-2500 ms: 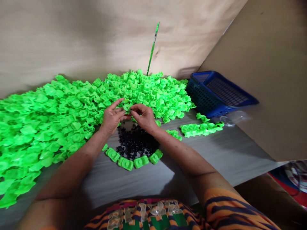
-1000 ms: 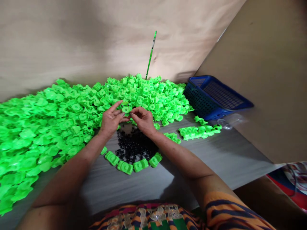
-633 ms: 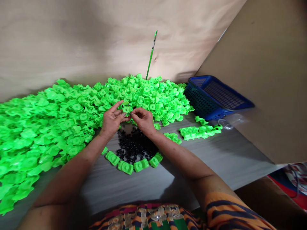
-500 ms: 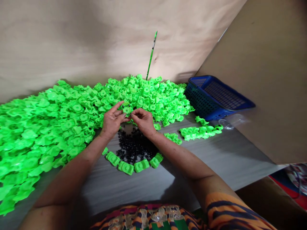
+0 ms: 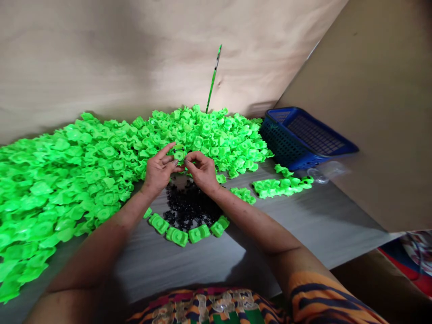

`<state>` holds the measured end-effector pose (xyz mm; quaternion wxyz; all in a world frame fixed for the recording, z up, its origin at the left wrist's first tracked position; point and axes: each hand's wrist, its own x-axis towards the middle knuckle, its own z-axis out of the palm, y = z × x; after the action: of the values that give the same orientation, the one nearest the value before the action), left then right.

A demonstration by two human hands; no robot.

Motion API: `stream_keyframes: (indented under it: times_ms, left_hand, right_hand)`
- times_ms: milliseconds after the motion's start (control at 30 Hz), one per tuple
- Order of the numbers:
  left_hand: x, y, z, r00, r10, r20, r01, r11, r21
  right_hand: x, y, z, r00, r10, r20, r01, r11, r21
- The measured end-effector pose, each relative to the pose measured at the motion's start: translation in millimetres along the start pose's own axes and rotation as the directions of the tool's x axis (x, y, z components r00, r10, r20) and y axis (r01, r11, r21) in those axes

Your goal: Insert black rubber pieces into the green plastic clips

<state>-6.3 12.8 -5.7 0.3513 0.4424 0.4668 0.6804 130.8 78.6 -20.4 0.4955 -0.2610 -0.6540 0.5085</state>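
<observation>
My left hand (image 5: 159, 168) is closed around a green plastic toy car body (image 5: 179, 154), held up just in front of the big green pile. A black wheel piece (image 5: 178, 149) spans the far end of that body. My right hand (image 5: 201, 168) pinches at the body's near right edge; whatever sits between thumb and forefinger is hidden. Beneath both hands lies a heap of small black wheel pieces (image 5: 185, 207), partly covered by my right wrist. Several green car bodies (image 5: 177, 236) form a curved row along the heap's near side.
A large pile of green car bodies (image 5: 84, 166) covers the left and back of the grey table (image 5: 303, 229). Several more green bodies (image 5: 281, 186) stand in rows at right, near a blue plastic basket (image 5: 303, 139). A thin green strip (image 5: 213, 81) rises before the back wall.
The car body has shifted and tilted slightly between my hands. Both hands stay at almost the same place, with my right fingers still pinched at its edge.
</observation>
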Motion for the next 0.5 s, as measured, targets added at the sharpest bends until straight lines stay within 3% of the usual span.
stream_keyframes:
  times_ms: [500]
  left_hand:
    - [-1.4,-0.5,1.9,0.999,-0.031,-0.038,0.031,1.000,-0.003]
  right_hand:
    - [-0.6,-0.9,-1.6,1.000,-0.004,0.029,0.004,1.000,0.005]
